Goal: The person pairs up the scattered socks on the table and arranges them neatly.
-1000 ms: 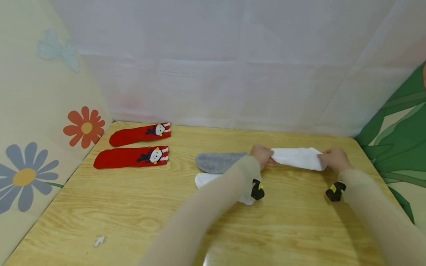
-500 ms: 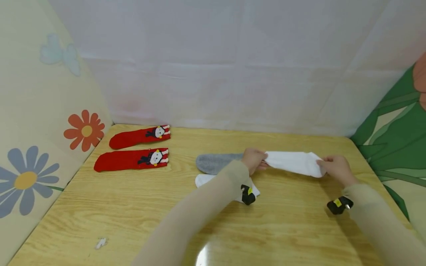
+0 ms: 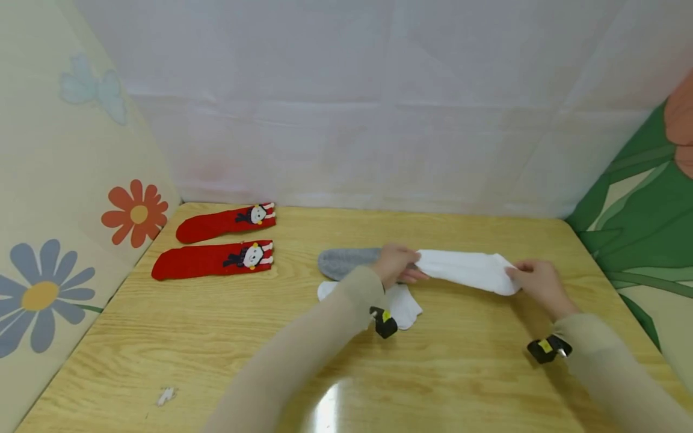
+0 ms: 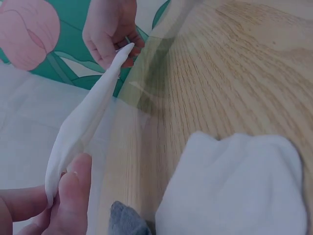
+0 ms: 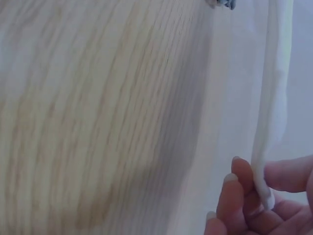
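Observation:
A white sock (image 3: 464, 269) is stretched between both hands, lifted off the table. My left hand (image 3: 397, 264) pinches its left end between thumb and fingers, while my right hand (image 3: 541, 285) pinches the right end. In the left wrist view the sock (image 4: 87, 117) runs edge-on from one hand to the other. Under and beside my left hand lies a grey sock (image 3: 346, 263), partly covered by that hand. Nearer to me, a second white sock (image 3: 403, 305) lies flat on the table, its middle hidden by my left forearm.
Two red socks (image 3: 211, 260) with a cartoon figure lie flat at the back left of the wooden table (image 3: 216, 337). A small white scrap or worn mark (image 3: 166, 396) shows at the front left. A pale cloth wall (image 3: 346, 120) closes off the back.
Both hands have shifted left and slightly nearer to me, carrying the stretched white sock along. More of the second white sock shows now. The red socks have stayed in place.

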`<action>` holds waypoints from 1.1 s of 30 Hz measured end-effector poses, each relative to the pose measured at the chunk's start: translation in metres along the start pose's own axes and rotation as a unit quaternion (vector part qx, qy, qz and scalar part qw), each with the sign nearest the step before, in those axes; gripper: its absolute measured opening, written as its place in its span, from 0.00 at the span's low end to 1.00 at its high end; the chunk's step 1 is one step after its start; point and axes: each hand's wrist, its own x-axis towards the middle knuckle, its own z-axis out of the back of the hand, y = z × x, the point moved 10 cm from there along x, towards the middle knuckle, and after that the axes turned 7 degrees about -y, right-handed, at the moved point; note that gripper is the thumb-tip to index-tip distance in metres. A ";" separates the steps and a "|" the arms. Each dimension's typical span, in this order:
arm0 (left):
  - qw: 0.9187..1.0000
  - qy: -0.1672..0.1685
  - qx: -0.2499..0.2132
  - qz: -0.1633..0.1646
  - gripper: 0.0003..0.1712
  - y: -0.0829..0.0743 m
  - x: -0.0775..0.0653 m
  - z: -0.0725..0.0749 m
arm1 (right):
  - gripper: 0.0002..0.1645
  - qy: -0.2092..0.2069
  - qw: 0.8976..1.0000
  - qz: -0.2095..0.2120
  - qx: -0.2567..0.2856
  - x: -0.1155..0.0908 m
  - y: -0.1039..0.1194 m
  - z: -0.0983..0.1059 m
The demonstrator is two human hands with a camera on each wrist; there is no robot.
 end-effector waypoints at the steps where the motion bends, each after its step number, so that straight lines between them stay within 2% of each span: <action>1: 1.000 0.004 0.002 -0.003 0.15 0.000 -0.001 0.001 | 0.25 -0.002 1.000 -0.001 0.001 -0.001 0.001 0.000; 6: 1.000 0.014 0.019 -0.015 0.13 0.000 -0.006 0.007 | 0.26 -0.002 1.000 -0.010 0.008 -0.006 0.001 -0.002; 13: 0.999 0.018 0.039 -0.004 0.14 0.002 -0.017 0.019 | 0.27 -0.008 0.999 -0.029 0.019 -0.015 0.004 -0.007; 21: 1.000 0.018 0.017 0.012 0.17 0.008 -0.023 0.029 | 0.29 0.012 0.997 -0.056 0.056 -0.024 0.009 -0.013; 33: 0.999 0.023 0.030 0.003 0.19 0.013 -0.034 0.045 | 0.28 0.015 0.995 -0.071 0.074 -0.038 0.017 -0.019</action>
